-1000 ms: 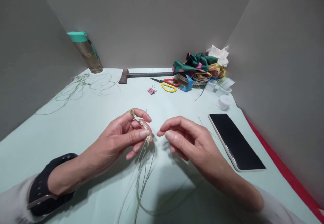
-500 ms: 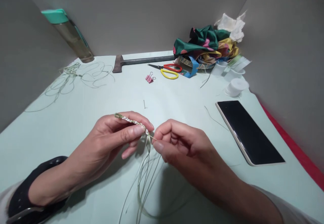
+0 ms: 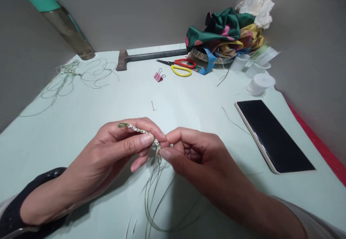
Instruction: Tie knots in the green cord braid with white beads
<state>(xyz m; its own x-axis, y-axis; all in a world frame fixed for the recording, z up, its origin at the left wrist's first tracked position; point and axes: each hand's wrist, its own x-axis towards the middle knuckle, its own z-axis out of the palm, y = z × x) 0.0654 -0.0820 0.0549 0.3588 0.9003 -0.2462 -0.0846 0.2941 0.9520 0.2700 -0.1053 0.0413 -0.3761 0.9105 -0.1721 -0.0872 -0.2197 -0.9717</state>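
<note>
The braided cord [image 3: 137, 130] lies in your left hand [image 3: 119, 152], pinched closed on it, long axis running left to right; your right hand [image 3: 189, 152] pinches the loose strands [image 3: 154, 192] at its right end.

Left hand [image 3: 119, 150] is pinching a braided cord [image 3: 137, 131], right hand [image 3: 191, 150] is gripping its loose strands [image 3: 154, 181] just beside; phone [image 3: 273, 134] is lying right, scissors [image 3: 181, 67] far.
</note>
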